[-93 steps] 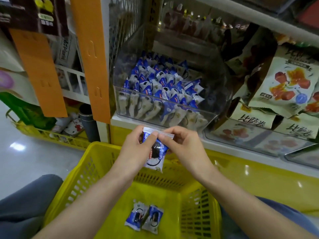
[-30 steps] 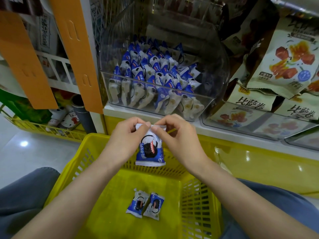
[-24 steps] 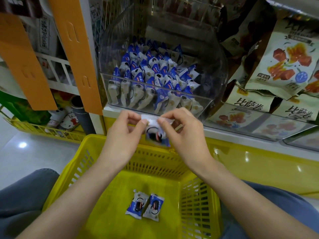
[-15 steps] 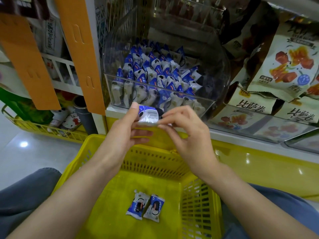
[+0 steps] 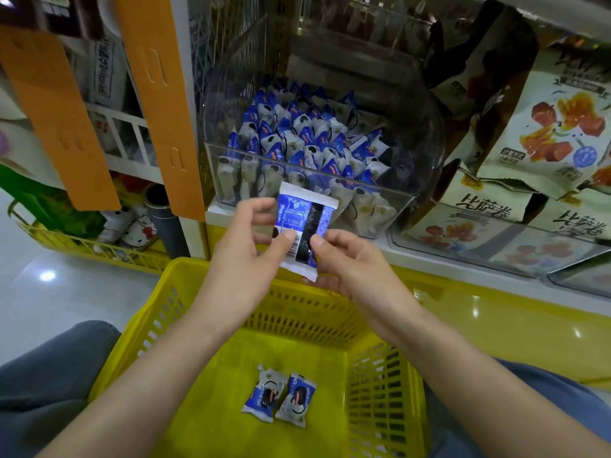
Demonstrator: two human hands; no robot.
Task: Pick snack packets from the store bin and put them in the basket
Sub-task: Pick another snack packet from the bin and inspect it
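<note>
Blue-and-white snack packet [image 5: 302, 233] is pinched between thumb and fingers of both the left hand [image 5: 244, 249] and the right hand [image 5: 350, 269], its back seam and barcode facing the camera, directly above the far rim of the yellow basket [image 5: 297, 320]. Two packets [image 5: 264, 395] lie side by side on the basket floor below the grip, while the clear store bin [image 5: 426, 143] just beyond the grip holds many more. Assessment: early in the task; the held packet is not yet deposited, and further picks are outstanding.

Left hand [image 5: 244, 249] and right hand [image 5: 348, 264] pinch one packet [image 5: 302, 223] between them, forearms converging.
</note>
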